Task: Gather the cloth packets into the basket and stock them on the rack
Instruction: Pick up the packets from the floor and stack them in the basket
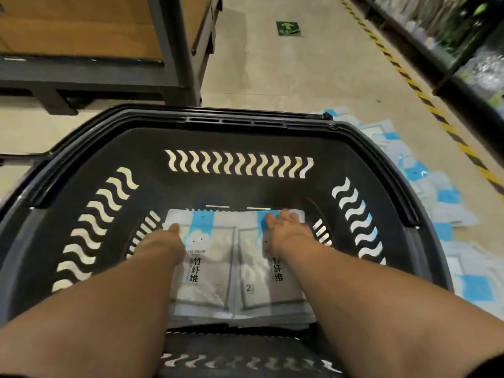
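Overhead, the right grip point(286, 227) lies spread flat atop the cloth packets point(210, 268) stacked inside the basket point(245, 137); the left grip point(166, 238) touches the stack's left edge, its closure indeterminate. Loose packets point(436, 192) litter the floor point(300, 64) right of the basket.

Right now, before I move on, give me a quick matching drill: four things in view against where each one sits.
1. left hand
2. right hand
3. loose packets
4. green arrow sticker

A. floor, right of the basket
B. on the right stack in the basket
C. floor, well beyond the basket
D. on the left stack in the basket

Pairs: 1-D, 2-B, 3-A, 4-C.
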